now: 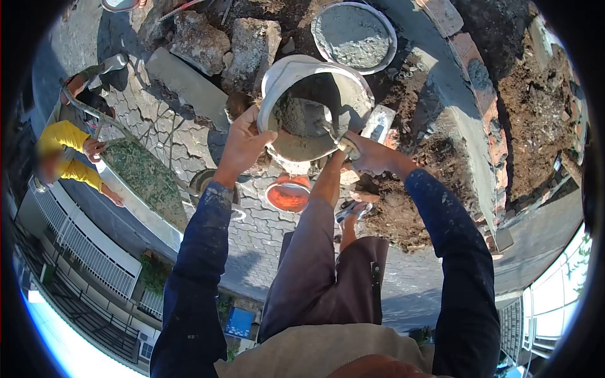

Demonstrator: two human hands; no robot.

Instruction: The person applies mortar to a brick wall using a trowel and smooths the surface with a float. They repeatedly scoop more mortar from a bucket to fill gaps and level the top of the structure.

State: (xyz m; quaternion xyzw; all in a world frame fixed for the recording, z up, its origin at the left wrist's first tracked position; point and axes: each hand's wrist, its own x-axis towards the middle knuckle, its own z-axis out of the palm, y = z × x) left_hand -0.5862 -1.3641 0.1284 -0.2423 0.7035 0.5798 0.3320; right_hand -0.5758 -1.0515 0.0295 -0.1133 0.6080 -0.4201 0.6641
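My left hand (242, 143) grips the left rim of a pale bucket (365, 94), its fingers closed over the edge. The bucket is tilted, its mouth facing me, with some grey mortar (299, 116) inside. At the bucket's lower right, my right hand (372, 154) is closed round the handle of a trowel (329, 126), whose blade is at the bucket's mouth, partly hidden in glare and mortar. Just right of the bucket lies a mortar-smeared rectangular float (380, 123). Behind it stands a round tub (353, 34) filled with grey mortar.
A red-orange bucket (288, 194) sits near my feet. Large stone blocks (198, 44) lie at upper left. A low brick wall (482, 94) runs along the right beside loose soil. At left, a person in yellow sleeves (69, 135) is beside a wheelbarrow (142, 173).
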